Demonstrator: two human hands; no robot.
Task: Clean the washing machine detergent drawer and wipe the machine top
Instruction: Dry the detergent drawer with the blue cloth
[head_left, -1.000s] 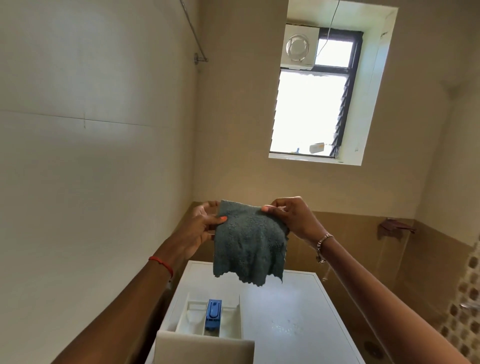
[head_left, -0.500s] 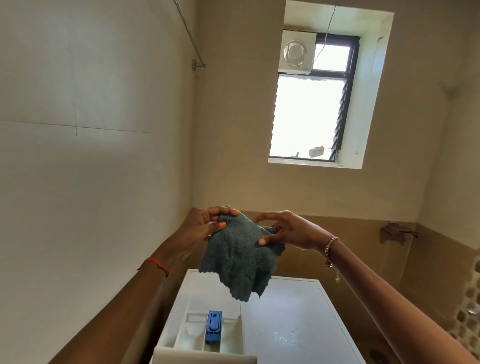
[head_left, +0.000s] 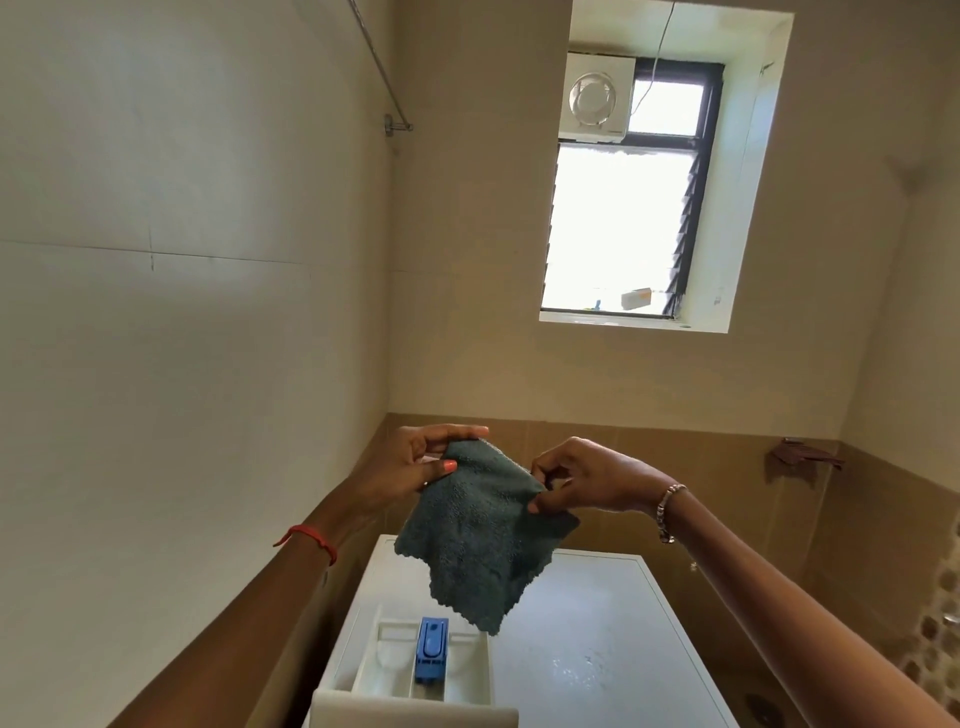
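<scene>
While the left hand (head_left: 410, 470) and right hand (head_left: 589, 480) pinch the teal cloth (head_left: 478, 540), it hangs above the detergent drawer (head_left: 382, 673) at six o'clock, screening part of the machine top (head_left: 597, 639).

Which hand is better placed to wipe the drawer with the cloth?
Probably left. The left hand pinches the cloth almost above the open drawer; the right hand holds its other edge over the machine top.

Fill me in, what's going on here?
A person holds a teal cloth up in the air, left hand and right hand each pinching an upper edge. Below it the drawer stands pulled out, blue insert showing. The cloth touches neither the drawer nor the machine top.
</scene>
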